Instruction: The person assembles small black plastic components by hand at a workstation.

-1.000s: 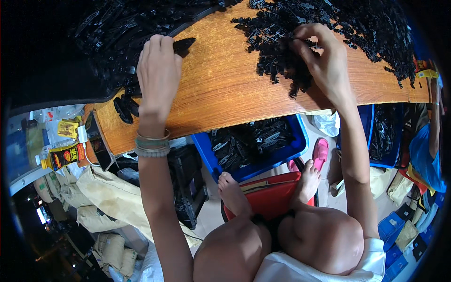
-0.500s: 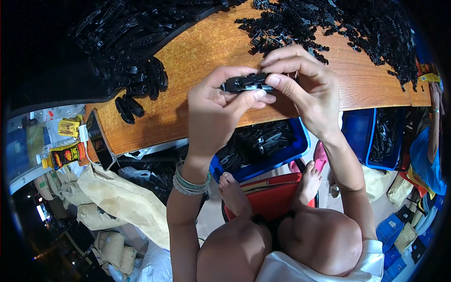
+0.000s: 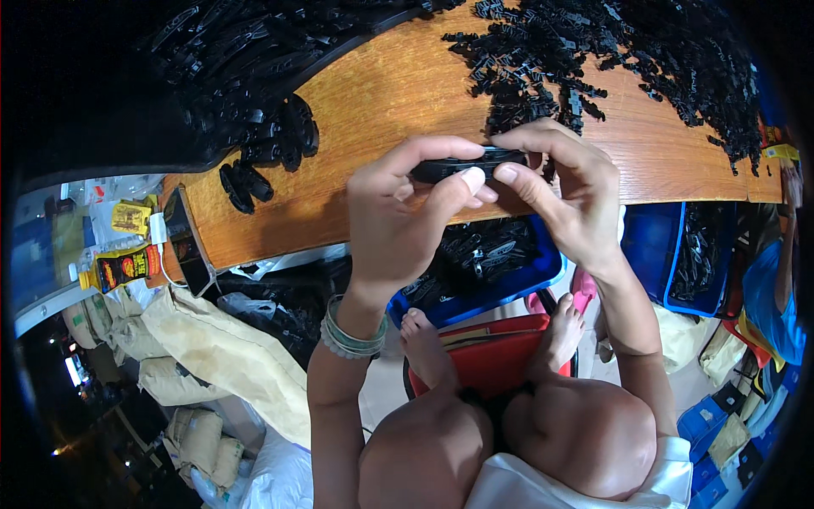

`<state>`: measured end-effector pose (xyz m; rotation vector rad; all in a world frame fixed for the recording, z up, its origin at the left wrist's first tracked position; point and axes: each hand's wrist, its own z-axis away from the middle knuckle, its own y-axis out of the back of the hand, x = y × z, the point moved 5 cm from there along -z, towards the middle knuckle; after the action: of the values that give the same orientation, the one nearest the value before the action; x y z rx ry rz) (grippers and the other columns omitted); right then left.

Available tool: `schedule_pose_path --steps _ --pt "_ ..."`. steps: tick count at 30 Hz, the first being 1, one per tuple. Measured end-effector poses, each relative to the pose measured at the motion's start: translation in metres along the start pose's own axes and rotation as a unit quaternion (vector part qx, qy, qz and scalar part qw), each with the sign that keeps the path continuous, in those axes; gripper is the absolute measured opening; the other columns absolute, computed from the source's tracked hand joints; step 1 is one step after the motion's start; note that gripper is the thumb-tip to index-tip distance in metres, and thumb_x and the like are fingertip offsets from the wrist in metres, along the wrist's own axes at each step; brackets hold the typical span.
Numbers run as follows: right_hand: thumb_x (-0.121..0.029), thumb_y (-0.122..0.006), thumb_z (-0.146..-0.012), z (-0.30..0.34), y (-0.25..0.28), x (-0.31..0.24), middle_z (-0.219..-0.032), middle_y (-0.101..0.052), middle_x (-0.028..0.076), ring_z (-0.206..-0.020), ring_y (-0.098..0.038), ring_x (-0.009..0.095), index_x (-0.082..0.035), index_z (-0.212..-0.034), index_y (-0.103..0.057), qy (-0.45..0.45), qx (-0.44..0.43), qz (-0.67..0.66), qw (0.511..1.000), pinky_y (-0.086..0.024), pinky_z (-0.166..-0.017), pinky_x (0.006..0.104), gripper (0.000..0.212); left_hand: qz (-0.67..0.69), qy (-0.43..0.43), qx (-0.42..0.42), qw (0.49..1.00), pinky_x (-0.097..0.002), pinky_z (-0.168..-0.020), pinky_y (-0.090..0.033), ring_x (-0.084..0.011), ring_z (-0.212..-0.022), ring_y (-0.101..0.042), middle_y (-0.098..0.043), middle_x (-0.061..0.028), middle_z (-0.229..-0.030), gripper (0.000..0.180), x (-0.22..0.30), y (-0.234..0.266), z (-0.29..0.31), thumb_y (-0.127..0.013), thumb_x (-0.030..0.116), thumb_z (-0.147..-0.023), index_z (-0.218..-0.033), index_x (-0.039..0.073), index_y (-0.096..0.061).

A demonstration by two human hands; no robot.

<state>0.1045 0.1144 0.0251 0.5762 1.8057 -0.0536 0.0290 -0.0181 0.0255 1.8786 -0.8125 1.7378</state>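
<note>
Over the front edge of the wooden table (image 3: 373,93), both my hands hold one long, rounded black plastic part (image 3: 437,170). My left hand (image 3: 394,212) pinches its left end between thumb and fingers. At the other end, my right hand (image 3: 581,191) has its thumb and fingertips closed on the part. Its smooth dark side faces up, and the fingers cover much of it. Just beyond my right hand lies a heap of small black plastic pieces (image 3: 526,72). Several rounded black parts (image 3: 246,187) lie on the table to the left.
Dark parts are piled at the far left (image 3: 229,76). Below the table edge stand a blue bin (image 3: 547,276) of black parts and another blue bin (image 3: 674,280). A red stool (image 3: 500,348) is by my feet; paper sacks (image 3: 229,356) lie left. Another person's arm (image 3: 788,212) shows at right.
The black part has been turned over: its uneven, open side with light metal showed before, and a smooth dark side shows now. Both hands still hold it. The view has shifted slightly.
</note>
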Motion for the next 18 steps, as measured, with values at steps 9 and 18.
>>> schedule_pose_path --steps 9,18 --pt "-0.002 -0.065 -0.073 0.058 -0.031 0.006 -0.077 -0.060 0.016 -0.074 -0.060 0.030 0.003 -0.083 -0.065 -0.064 -0.314 0.039 0.947 -0.048 -0.069 0.0373 0.011 -0.681 -0.173 0.229 0.674 -0.0353 -0.061 -0.047 -0.0296 -0.073 -0.058 -0.055 -0.0127 -0.084 0.024 0.016 0.078 -0.005 -0.068 0.019 -0.076 -0.093 0.002 -0.061" --pt "0.004 -0.056 -0.076 0.006 0.073 0.042 -0.093 -0.056 0.015 -0.088 -0.055 0.032 0.001 -0.095 -0.060 -0.019 0.165 0.344 0.924 -0.045 -0.075 0.0373 0.020 -0.722 -0.109 0.217 0.647 -0.0365 -0.060 -0.049 -0.0263 -0.080 -0.058 -0.053 -0.0086 -0.088 0.016 -0.006 0.076 -0.014 -0.063 0.013 -0.076 -0.089 0.008 -0.058"
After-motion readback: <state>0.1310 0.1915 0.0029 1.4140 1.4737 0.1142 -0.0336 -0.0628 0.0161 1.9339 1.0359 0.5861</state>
